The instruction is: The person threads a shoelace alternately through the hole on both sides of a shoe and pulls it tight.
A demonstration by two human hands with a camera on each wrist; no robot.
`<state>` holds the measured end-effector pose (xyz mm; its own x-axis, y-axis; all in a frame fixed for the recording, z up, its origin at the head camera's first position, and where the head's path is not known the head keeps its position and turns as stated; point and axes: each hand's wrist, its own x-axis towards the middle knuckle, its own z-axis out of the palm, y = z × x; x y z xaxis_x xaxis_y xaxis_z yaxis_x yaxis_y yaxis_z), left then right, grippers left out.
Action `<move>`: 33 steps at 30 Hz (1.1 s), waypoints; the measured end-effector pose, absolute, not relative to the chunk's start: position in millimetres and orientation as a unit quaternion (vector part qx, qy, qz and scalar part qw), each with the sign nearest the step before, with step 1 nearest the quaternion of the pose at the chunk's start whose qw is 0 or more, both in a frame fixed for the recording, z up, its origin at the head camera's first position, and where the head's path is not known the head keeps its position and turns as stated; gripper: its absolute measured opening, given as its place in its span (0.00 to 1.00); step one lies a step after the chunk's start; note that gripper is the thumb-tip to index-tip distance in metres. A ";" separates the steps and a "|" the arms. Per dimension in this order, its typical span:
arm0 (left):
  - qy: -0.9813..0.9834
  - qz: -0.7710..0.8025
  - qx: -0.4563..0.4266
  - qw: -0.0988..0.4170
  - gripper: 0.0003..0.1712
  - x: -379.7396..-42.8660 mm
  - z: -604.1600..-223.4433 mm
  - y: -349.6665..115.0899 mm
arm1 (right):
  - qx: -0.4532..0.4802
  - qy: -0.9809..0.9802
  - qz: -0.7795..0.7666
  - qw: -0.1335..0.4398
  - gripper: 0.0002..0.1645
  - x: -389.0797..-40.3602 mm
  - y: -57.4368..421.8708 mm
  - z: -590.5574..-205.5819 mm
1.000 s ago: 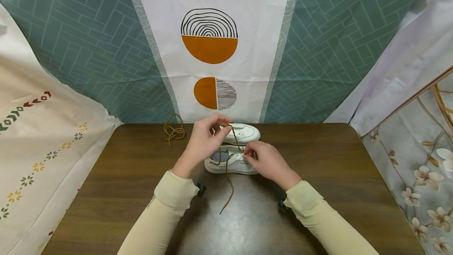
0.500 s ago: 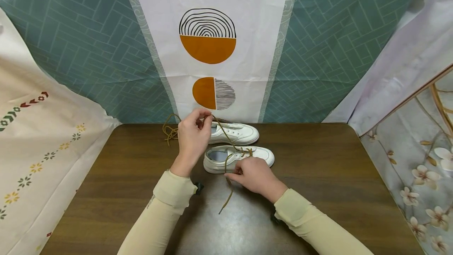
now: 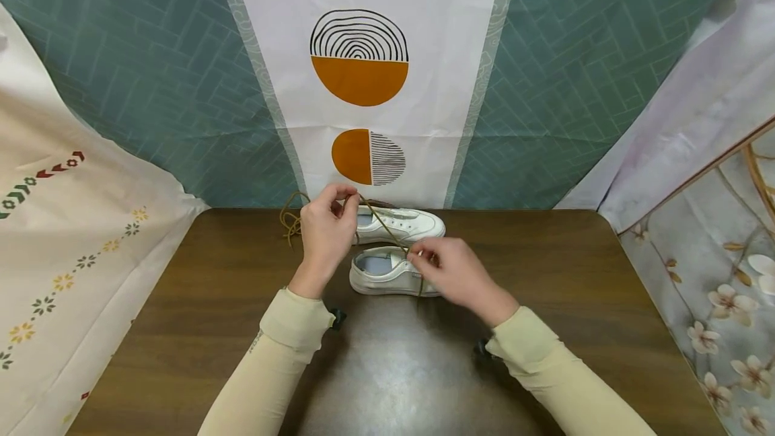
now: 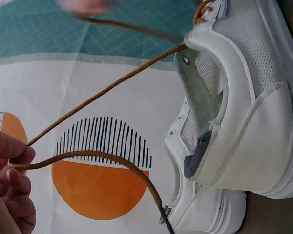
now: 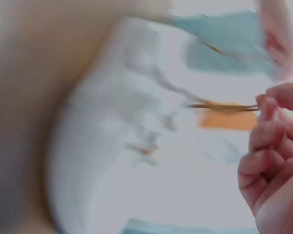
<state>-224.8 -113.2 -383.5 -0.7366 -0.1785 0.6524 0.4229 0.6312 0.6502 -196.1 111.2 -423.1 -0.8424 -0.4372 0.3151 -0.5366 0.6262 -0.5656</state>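
Note:
My left hand [image 3: 327,231], up and left of the near white sneaker [image 3: 383,278], pinches a brown shoelace [image 3: 380,222] that runs taut down to the shoe's eyelets. In the left wrist view a second stretch of that lace [image 4: 115,157] hangs from the fingertips. Over the front of the same shoe, my right hand [image 3: 457,271] pinches brown lace [image 5: 229,107] between thumb and forefinger; an end dangles below it. That hand hides the toe in the head view. Blur softens the sneaker [image 5: 102,126] in the right wrist view.
The second white sneaker [image 3: 418,224] lies just behind the near one, toe also to the right. A loose coil of brown lace [image 3: 290,224] is at the table's back edge, left of the shoes. A patterned curtain [image 3: 375,73] hangs behind the brown table [image 3: 212,328].
My left hand has moved left, drawing its lace out. My right hand dropped to the shoe's near side, then rose with the other lace, whose end has left the table front.

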 end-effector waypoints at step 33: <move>-0.970 -0.207 -0.052 0.120 0.04 -224.1 -400.7 -114.1 | 0.173 -0.872 0.439 0.134 0.10 -221.4 128.2 -387.0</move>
